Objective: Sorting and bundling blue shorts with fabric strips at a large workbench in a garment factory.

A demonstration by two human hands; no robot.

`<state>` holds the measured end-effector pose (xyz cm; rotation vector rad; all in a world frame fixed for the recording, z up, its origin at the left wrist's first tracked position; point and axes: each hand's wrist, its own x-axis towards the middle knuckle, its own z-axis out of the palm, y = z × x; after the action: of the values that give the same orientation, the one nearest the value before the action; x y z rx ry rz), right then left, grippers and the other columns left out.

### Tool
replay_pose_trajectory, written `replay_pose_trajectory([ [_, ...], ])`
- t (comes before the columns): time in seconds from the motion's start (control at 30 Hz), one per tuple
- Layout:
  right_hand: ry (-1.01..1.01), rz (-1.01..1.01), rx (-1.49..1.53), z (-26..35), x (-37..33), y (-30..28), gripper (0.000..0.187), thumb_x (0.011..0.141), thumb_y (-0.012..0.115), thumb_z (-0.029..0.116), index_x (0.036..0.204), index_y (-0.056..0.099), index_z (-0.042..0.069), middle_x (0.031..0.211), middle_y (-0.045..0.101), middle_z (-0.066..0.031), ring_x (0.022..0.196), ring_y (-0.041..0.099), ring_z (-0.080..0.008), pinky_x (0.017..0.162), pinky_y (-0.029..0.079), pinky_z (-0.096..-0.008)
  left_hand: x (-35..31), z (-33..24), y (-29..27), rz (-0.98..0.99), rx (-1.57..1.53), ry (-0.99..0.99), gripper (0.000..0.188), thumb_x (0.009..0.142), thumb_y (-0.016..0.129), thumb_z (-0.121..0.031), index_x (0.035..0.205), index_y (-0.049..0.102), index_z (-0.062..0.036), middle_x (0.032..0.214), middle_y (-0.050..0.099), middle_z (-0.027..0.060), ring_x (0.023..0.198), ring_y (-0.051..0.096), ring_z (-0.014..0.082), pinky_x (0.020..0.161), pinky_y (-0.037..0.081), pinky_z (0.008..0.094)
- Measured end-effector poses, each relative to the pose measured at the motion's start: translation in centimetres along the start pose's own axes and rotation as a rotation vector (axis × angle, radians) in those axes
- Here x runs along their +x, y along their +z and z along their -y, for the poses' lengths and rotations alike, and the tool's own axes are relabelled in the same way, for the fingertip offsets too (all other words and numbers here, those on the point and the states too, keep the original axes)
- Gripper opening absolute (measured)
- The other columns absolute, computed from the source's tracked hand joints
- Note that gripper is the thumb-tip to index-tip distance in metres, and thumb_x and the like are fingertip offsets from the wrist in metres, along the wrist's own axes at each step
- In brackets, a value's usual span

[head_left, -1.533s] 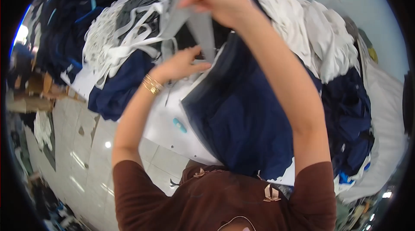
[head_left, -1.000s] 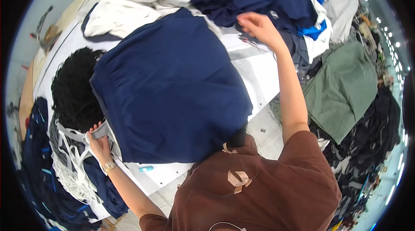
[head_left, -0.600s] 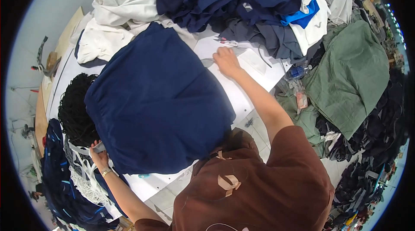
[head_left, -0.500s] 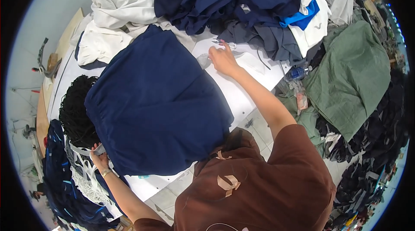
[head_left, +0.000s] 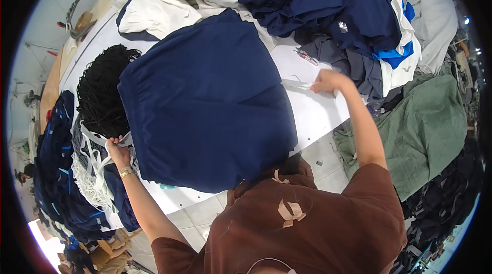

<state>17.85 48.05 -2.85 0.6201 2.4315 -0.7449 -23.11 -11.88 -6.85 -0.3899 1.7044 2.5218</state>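
A navy blue garment [head_left: 210, 99] with a gathered edge lies spread over the white table [head_left: 313, 124]. At its lower left edge my left hand [head_left: 119, 155] is closed on a pale fabric band [head_left: 92, 131], part of a loose tangle of white straps. Beyond the garment's right edge, my right hand [head_left: 328, 82] pinches the end of a white strip [head_left: 296, 84], which stretches back to that edge. Whether both hands hold one and the same strip is hidden by the garment. Small thread snips [head_left: 306, 56] lie on the table above my right hand.
A heap of black cords [head_left: 102, 92] sits left of the garment. Piled along the far side are white cloth [head_left: 159, 15] and navy clothes [head_left: 307, 2]. Green fabric [head_left: 415, 130] hangs at the right. More dark blue clothes [head_left: 59, 171] are stacked at the left.
My right hand has moved right, away from the garment's edge, and the white strip now stretches between them. My left hand stays by the left edge. The whole view has shifted.
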Motion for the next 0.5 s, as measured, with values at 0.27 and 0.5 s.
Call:
replay_pose_trajectory([
  [0.27,0.178,-0.284,0.575,8.1,-5.6,-0.7,0.043,0.079,0.062,0.042,0.056,0.057,0.006,0.044,0.044,0.0035,0.04,0.04,-0.0055,0.039,0.03,-0.0219,-3.0,-1.3,4.8,0.353,0.112,0.083,0.03,0.094,0.042,-0.034,0.075,0.043,-0.0104,0.055,0.03,-0.0039,0.052,0.033,0.01,0.062,0.04,0.0288],
  [0.5,-0.197,-0.298,0.034,27.3,-9.3,-3.3,0.038,0.077,0.066,0.03,0.061,0.057,-0.003,0.047,0.045,-0.0088,0.044,0.039,-0.0099,0.043,0.032,-0.0301,-8.0,-6.9,9.6,0.687,-0.243,-0.001,0.026,0.096,0.037,-0.027,0.073,0.037,-0.0133,0.055,0.025,-0.0071,0.044,0.019,0.0038,0.045,0.019,0.0202],
])
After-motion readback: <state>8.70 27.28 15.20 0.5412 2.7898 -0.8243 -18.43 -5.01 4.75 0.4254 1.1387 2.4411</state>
